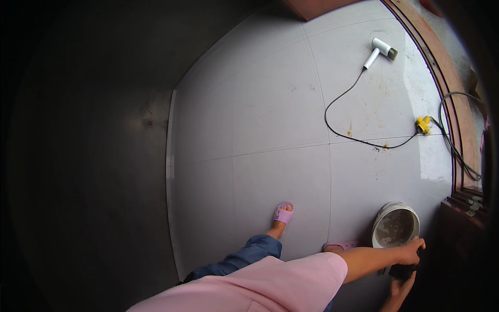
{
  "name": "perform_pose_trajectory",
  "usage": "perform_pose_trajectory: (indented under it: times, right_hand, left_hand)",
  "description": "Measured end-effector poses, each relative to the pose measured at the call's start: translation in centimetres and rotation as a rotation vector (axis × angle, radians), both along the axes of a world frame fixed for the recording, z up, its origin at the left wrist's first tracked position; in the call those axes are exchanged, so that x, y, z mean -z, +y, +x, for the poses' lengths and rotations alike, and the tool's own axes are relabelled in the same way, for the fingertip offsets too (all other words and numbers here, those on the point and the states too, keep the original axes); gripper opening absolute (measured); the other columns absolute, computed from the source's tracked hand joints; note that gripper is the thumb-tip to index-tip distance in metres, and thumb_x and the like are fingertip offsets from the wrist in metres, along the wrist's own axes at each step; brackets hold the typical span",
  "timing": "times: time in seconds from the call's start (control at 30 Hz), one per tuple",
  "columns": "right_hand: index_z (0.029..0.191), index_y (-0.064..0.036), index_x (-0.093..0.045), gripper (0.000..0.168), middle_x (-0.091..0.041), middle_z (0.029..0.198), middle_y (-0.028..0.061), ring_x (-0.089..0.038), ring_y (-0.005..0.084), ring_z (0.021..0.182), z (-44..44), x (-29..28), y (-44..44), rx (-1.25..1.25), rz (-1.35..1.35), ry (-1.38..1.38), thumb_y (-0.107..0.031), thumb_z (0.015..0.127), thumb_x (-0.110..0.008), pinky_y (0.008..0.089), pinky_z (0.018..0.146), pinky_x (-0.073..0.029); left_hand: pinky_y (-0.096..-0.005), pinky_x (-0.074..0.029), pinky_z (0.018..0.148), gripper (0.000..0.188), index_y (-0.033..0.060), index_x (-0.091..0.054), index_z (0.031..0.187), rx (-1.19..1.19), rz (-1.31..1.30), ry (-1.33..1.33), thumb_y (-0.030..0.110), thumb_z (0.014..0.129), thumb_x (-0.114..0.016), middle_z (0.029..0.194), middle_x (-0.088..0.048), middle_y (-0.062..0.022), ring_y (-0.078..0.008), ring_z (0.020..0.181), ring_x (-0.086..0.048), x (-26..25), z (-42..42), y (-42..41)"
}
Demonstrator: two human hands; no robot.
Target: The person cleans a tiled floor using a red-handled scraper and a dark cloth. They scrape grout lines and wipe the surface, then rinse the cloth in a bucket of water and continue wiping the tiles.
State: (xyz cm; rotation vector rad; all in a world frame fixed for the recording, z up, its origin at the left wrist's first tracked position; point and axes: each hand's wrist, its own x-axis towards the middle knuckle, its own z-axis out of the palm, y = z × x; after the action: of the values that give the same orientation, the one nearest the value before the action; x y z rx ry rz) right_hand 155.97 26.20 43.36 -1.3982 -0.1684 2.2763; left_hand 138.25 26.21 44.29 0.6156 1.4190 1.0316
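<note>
My left hand reaches across to the lower right, just beyond the near rim of a round white bucket. Its fingers are around the top of a dark object, whose kind I cannot tell against the shadow. From below, my right hand holds the same object, its fingers partly hidden. Inside the bucket is murky grey-brown liquid with lighter patches. The bucket stands on the grey tiled floor, close to my pink clog.
A white hair dryer lies on the floor, its black cord running to a yellow socket connector. A dark cable crosses the reddish door track at the right. Dark furniture or a panel stands beside the bucket.
</note>
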Motion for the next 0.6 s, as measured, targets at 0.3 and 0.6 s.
perform_pose_trajectory:
  times: [0.3, 0.6]
  right_hand:
    - [0.120, -0.002, -0.051, 0.036, -0.056, 0.100, 0.0085, -0.055, 0.0183, 0.089, -21.2, -23.1, -11.5, 0.040, -0.015, -0.094, -0.031, 0.099, -0.054, 0.0308, 0.077, -0.048]
    - [0.137, 0.002, -0.048, 0.045, -0.057, 0.131, 0.0176, -0.057, 0.0273, 0.113, -50.6, -33.3, -29.4, -0.442, 0.079, 0.520, -0.017, 0.096, -0.051, 0.0422, 0.103, -0.045]
  left_hand:
    - [-0.0567, -0.027, 0.112, 0.050, 0.0059, -0.050, 0.136, -0.117, 0.704, 0.663, 0.025, 0.092, -0.062, 0.157, -0.021, -0.0248, -0.0436, 0.143, -0.025, -20.6, -11.6, -17.5]
    - [-0.0516, -0.027, 0.112, 0.048, 0.0120, -0.056, 0.122, -0.144, 0.167, -0.092, -0.001, 0.076, -0.058, 0.151, -0.032, -0.0135, -0.0367, 0.144, -0.024, -36.5, -45.5, -46.7]
